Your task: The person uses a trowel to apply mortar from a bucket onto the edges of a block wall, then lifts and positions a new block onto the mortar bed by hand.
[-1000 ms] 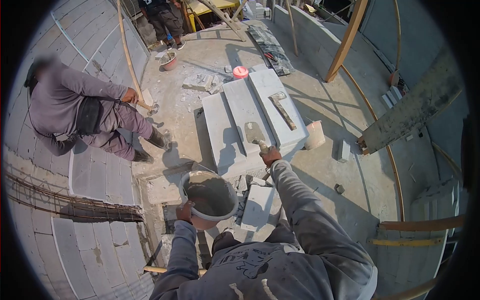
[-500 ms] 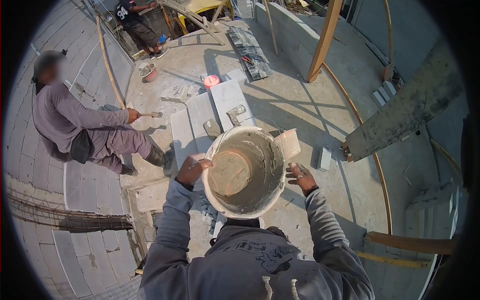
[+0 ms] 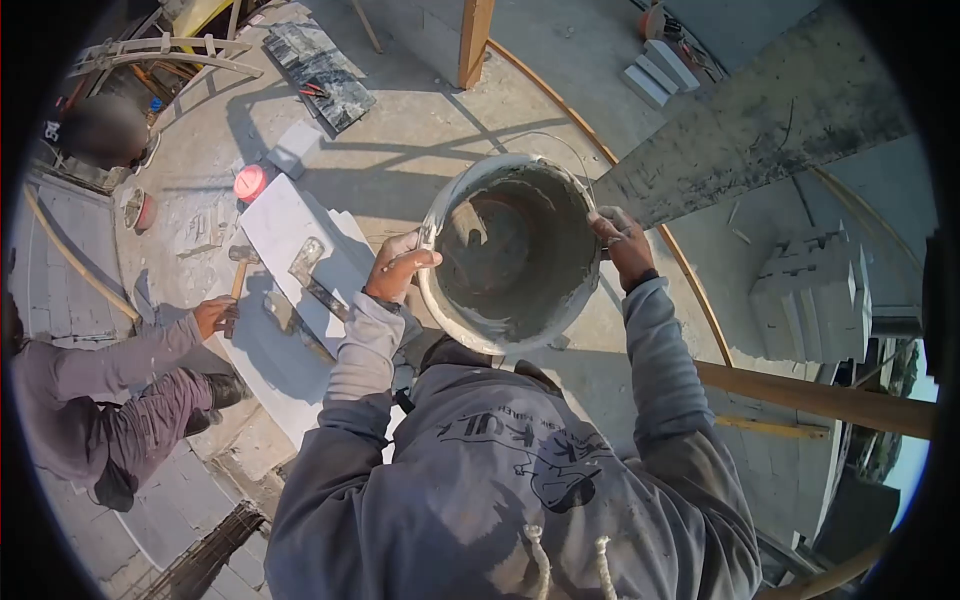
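A cement-smeared bucket (image 3: 545, 245) is held out in front of my body, its mouth facing me. Grey mortar residue coats its inner wall. My left hand (image 3: 403, 266) pinches the left rim, thumb over the edge. On the opposite side, my right hand (image 3: 624, 245) is closed on the right rim. A thin wire handle (image 3: 562, 140) arches beyond the far rim. Below and left of the bucket, a trowel (image 3: 308, 258) lies on white blocks (image 3: 285, 222). A second mortar-covered tool (image 3: 282, 312) lies beside it.
A co-worker's hand (image 3: 212, 316) holds a hammer (image 3: 240, 262) at left. A pink-red container (image 3: 250, 183) stands behind the blocks. On the right are a slanting board (image 3: 740, 140), stacked blocks (image 3: 815, 295) and a wooden beam (image 3: 810, 392). A post (image 3: 476, 45) rises at the back.
The view has swung right. My right hand, earlier with fingers apart by the bucket, now grips its rim. A light, flat-sided piece beside the bucket's right rim no longer shows.
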Demonstrator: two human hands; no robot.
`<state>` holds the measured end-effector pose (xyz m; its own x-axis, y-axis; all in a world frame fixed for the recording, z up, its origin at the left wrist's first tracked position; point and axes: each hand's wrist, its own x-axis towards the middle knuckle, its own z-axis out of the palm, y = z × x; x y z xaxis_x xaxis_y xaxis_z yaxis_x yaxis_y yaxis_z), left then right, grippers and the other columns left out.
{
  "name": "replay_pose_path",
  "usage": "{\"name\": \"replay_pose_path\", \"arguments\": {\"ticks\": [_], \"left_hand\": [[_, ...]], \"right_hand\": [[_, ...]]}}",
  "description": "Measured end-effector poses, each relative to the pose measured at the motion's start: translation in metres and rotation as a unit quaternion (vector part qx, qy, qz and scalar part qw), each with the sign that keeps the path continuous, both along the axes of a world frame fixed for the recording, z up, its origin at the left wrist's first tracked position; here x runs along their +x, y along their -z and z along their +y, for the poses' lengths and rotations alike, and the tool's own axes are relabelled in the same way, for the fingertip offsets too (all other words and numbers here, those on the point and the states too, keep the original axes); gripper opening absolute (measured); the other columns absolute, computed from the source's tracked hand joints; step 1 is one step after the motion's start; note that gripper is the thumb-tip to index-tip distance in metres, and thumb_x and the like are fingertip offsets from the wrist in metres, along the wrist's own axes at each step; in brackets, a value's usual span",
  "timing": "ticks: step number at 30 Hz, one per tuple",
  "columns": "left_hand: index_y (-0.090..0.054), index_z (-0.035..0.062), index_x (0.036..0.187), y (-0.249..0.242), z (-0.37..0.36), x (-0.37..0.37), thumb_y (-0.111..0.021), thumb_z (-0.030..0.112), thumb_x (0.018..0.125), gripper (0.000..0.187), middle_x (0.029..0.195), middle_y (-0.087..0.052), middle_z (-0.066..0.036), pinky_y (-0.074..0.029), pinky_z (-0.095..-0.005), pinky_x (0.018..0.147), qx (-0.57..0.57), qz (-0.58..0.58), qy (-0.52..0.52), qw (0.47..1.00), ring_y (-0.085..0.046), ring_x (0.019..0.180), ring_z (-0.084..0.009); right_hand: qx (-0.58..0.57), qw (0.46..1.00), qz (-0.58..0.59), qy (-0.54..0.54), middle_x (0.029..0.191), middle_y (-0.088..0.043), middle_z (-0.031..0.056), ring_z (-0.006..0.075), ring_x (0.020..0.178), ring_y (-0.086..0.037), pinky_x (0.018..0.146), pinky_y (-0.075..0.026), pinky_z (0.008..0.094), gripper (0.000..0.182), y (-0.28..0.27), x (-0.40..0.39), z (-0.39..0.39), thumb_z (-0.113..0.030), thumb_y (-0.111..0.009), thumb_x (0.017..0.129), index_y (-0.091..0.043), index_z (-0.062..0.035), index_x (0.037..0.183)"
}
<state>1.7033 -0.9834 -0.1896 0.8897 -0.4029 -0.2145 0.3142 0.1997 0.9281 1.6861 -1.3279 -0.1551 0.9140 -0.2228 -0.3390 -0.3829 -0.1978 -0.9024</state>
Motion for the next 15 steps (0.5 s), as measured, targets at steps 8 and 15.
{"name": "replay_pose_path", "arguments": {"ticks": [8,15], "left_hand": [[-0.066,-0.0018,0.092,-0.004,-0.007,0.138,-0.059,0.015,0.071,0.027,0.084,-0.065,-0.005,-0.043,-0.0253,0.075,-0.006,-0.025,-0.001,1.000,-0.058,0.078,-0.0130],[-0.063,0.0007,0.081,0.018,-0.039,0.186,-0.064,0.021,0.075,0.021,0.070,-0.059,-0.001,-0.041,-0.0246,0.060,0.156,-0.165,-0.031,0.973,-0.052,0.065,-0.0094]], "right_hand": [[-0.101,0.992,-0.050,-0.051,0.116,-0.058,0.0194,0.0291,0.110,-0.055,0.094,-0.041,0.0359,0.061,-0.043,0.149,-0.019,-0.043,-0.064,0.080,-0.053,0.0001,0.122],[-0.112,0.976,-0.124,-0.143,0.091,-0.065,0.0088,0.0168,0.083,-0.059,0.078,-0.045,0.0298,0.036,-0.044,0.282,0.014,-0.029,-0.063,0.083,-0.063,0.0009,0.103]]}}
